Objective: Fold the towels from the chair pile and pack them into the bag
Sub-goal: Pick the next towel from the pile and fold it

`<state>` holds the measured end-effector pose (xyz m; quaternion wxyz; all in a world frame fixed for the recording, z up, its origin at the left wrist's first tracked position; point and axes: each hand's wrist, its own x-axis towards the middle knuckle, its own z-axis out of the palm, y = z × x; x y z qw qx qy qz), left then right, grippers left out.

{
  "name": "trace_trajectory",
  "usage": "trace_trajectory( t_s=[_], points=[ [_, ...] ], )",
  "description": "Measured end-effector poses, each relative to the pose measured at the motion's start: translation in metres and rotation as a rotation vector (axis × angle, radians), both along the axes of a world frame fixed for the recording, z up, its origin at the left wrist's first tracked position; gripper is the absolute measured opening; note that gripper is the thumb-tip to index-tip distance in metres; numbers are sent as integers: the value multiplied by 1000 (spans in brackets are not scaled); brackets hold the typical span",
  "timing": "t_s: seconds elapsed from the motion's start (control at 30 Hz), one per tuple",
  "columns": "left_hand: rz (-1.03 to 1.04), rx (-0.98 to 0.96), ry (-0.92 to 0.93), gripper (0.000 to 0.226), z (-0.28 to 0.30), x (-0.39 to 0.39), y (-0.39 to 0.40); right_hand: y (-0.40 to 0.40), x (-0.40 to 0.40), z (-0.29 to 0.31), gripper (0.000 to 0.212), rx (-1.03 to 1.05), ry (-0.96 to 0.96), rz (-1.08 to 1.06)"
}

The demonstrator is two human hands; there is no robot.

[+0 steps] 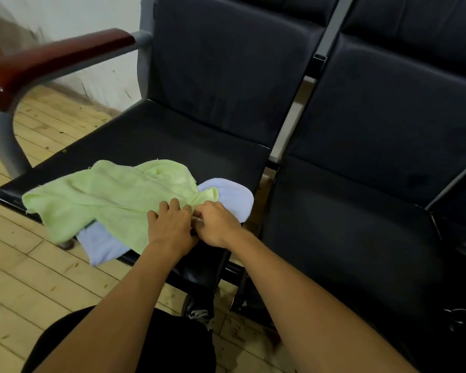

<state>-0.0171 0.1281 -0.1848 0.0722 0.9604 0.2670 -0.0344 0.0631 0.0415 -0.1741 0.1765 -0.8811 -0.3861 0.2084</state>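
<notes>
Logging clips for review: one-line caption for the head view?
Both hands, left hand and right hand, gather the green towel lying over a pale blue towel on the chair seat.

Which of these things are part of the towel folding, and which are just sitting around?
Part of the job:
green towel
pale blue towel beneath it
left hand and right hand, both at the green towel's edge
chair seat holding the pile

Just there:
red armrest
neighbouring seat
wooden floor

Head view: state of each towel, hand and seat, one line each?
green towel: unfolded, rumpled, lying on top of the blue one
blue towel: crumpled underneath, one corner hanging off the seat front
left hand: resting on the green towel, fingers curled at its edge
right hand: pinching the green towel's edge
left seat: holds both towels
right seat: no towels on it
</notes>
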Motion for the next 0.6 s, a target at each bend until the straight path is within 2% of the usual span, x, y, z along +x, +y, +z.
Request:
trace_trajectory(
  t_s=[0.13,0.27,0.37,0.47,0.6],
  points=[
    [62,-38,-194,14,12,2,-2,-7,2,14,33,113,55,-9],
    [-9,-160,-463,8,19,8,-6,-14,5,27,39,261,196,-95],
    [-28,-266,-576,11,17,11,-8,-21,8,32,45,323,212,-127],
    [-69,-464,-699,18,18,13,-11,-26,13,29,49,406,260,-193],
    [-88,-519,-772,24,28,22,-18,-37,19,29,57,496,396,-290]
  ],
)
